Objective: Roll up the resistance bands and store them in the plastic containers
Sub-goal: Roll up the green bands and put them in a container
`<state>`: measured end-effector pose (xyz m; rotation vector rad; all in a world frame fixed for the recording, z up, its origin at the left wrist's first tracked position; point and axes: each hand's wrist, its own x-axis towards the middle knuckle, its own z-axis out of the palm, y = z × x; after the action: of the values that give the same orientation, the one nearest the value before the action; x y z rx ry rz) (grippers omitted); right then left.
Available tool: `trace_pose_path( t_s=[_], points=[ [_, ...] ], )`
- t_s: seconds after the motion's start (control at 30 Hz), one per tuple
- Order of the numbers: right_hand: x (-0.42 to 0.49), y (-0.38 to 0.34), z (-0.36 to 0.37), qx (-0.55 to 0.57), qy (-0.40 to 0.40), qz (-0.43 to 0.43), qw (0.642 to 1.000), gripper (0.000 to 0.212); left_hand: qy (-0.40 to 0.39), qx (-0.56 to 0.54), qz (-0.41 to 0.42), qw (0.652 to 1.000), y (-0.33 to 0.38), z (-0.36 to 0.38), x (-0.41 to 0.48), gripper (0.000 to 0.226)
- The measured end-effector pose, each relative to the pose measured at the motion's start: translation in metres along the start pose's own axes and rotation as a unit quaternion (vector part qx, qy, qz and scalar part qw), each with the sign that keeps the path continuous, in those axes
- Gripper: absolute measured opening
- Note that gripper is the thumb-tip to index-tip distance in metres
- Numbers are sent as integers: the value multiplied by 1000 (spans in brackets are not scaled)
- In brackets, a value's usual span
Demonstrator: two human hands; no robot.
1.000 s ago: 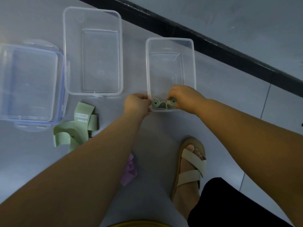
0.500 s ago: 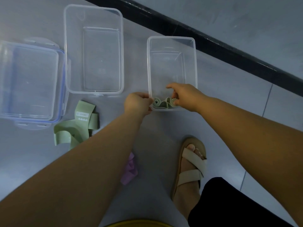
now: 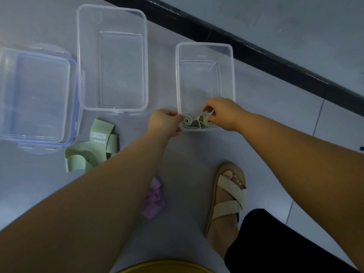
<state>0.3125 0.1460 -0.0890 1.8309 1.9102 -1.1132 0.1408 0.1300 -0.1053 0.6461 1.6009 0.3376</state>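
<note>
A small clear plastic container (image 3: 233, 75) stands on the grey floor. At its near end lies a green resistance band (image 3: 194, 123), coiled into a roll at each end. My left hand (image 3: 164, 123) pinches the container's near-left corner, right beside the left roll. My right hand (image 3: 222, 113) reaches over the near rim with curled fingers and holds the right roll. A second green band (image 3: 92, 148) lies loose and unrolled on the floor to the left. A purple band (image 3: 152, 200) shows partly from under my left forearm.
A larger clear container (image 3: 146, 66) stands to the left, and a lidded one with a blue seal (image 3: 37, 95) stands at the far left. My sandalled foot (image 3: 226, 198) is near the small container. A black strip (image 3: 256, 48) crosses the floor behind.
My right hand has lifted a little off the band, uncovering more of the right roll. The left hand stays on the container's corner. The band has settled against the near wall.
</note>
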Motion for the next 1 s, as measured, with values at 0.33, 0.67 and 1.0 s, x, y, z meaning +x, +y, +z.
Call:
trace_pose_path(
  t_s=[0.33,0.67,1.0],
  points=[
    [-42,-60,26,55,144,-85,984,13,60,236,88,966,-28,-52,-40,18],
    [-39,-143,131,97,-133,-68,984,46,227,406,47,884,-84,-164,-39,57],
    [-30,-142,153,123,-175,-16,977,51,109,360,14,927,-78,-158,1,57]
  ],
)
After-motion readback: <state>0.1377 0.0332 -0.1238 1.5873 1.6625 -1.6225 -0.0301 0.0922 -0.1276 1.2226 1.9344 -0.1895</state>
